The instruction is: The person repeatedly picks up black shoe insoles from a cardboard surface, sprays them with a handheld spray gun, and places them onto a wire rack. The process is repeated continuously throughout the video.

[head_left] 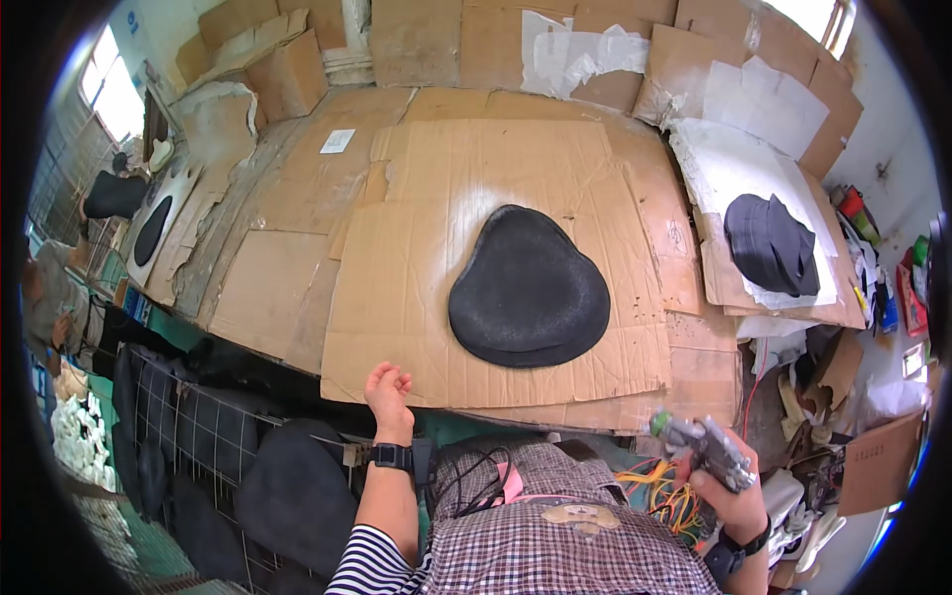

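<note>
Brown cardboard panels [416, 45], patched with torn white paper [555, 59], line the back wall across the top of the frame, above a broad bench [273, 288] covered in flattened cardboard. At centre, a large creased tan cardboard sheet [407, 278] lies on the bench, and on its right half rests a black pad [531, 288], matt and shaped like a rounded triangle, its narrower end toward the top of the frame. My right grip [732, 501], at lower right, is clamped on a silver metal spray gun [709, 451] with a green part at its far end, held well apart from the pad. My left grip [389, 392], left of centre below the pad, appears at the near edge of the sheet, fingers curled inward; whether the fingertips meet the palm I cannot tell. A black band with a square face [391, 455] encircles my left wrist. At right, several black, curved-edged pieces [769, 243] lie piled on a white-covered surface [706, 183]. At lower left, a metal wire rack [213, 426] stands among large dark rounded pads [297, 496]. Between my forearms shows a brown-and-white checked apron [535, 560]; yellow and orange cables [679, 506] lie near the right grip.
</note>
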### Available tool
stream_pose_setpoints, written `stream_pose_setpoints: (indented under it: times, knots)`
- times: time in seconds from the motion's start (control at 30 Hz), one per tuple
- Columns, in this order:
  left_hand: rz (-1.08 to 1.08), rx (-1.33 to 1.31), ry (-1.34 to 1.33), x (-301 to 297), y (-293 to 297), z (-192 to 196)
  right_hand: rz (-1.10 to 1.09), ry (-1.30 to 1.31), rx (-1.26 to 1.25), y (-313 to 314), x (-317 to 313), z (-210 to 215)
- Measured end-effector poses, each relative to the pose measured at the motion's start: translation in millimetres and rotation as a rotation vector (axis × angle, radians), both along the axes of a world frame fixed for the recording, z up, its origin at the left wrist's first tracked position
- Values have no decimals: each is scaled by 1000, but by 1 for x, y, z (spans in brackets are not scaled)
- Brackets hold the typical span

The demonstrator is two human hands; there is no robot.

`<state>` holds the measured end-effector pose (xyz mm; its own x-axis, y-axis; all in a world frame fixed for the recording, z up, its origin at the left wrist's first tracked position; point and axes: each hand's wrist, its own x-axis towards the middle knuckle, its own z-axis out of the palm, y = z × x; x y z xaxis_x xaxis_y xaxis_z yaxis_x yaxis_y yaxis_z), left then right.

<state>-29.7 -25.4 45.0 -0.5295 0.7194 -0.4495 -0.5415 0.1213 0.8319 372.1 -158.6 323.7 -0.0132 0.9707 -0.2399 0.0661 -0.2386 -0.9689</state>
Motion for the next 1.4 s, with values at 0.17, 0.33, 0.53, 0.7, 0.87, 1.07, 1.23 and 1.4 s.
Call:
stream_pose_setpoints:
  times: [0.17,0.33,0.53,0.7,0.87,1.07,1.23,1.4]
  knots:
    - [-2,-23,21,2,-3,-6,-181,-79,158,26,3,-9]
    - [7,-50,23,6,-4,-8,-240,-148,129,19,26,-1]
    - [-26,-94,34,15,7,-28,-119,-110,141,20,41,4]
    - [-46,-156,57,33,18,-31,-69,-98,104,32,51,11]
    - [-54,-187,65,42,26,-34,102,-221,-41,20,72,14]
    - [-82,-244,108,51,40,-39,64,-50,20,34,70,10]
    - [-165,-263,244,66,66,-40,262,-172,-10,32,84,12]
    - [-296,-307,649,73,88,-77,-34,-149,-24,31,103,12]
